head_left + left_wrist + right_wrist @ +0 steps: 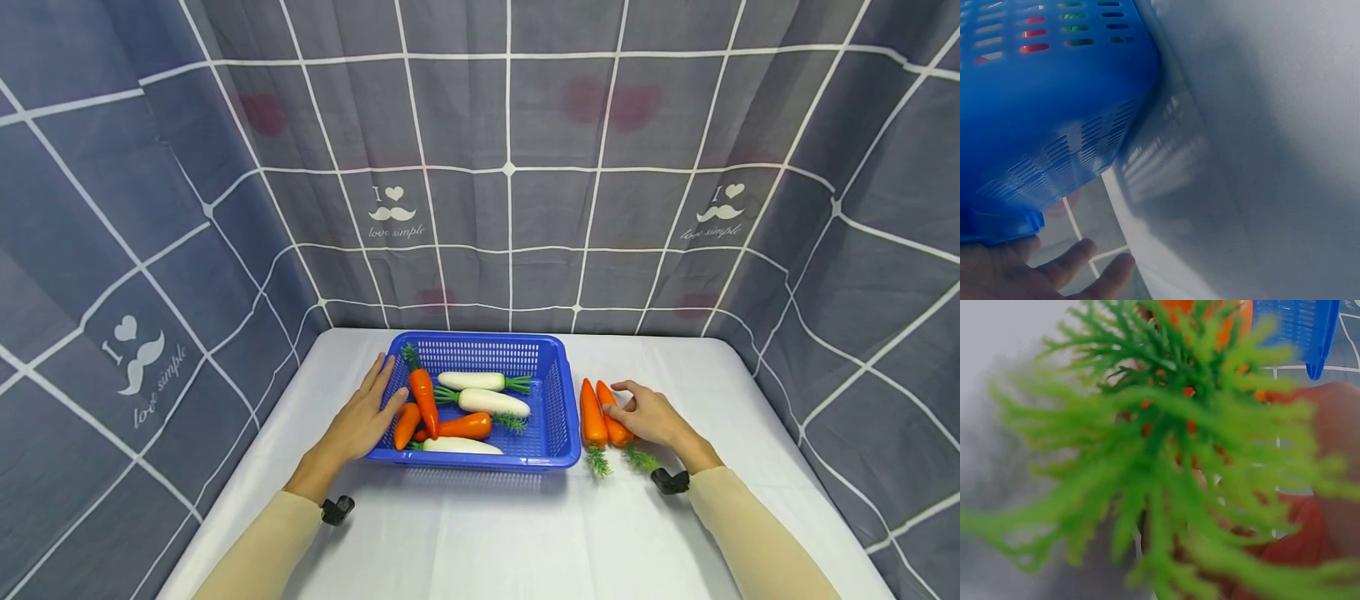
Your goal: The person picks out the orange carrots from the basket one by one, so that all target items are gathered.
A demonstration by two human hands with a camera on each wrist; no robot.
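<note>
A blue plastic basket stands on the white table, holding orange carrots and white radishes with green tops. My left hand rests at the basket's left rim, its fingers extended; the left wrist view shows the fingers beside the rim. To the right of the basket, two more carrots lie side by side, leaves toward me. My right hand grips the outer carrot between thumb and fingers. In the right wrist view its leafy green top hides much of the hand.
The inner carrot lies close to the basket's right wall. Grey-blue curtains with white grid lines enclose the white tabletop at the back and both sides.
</note>
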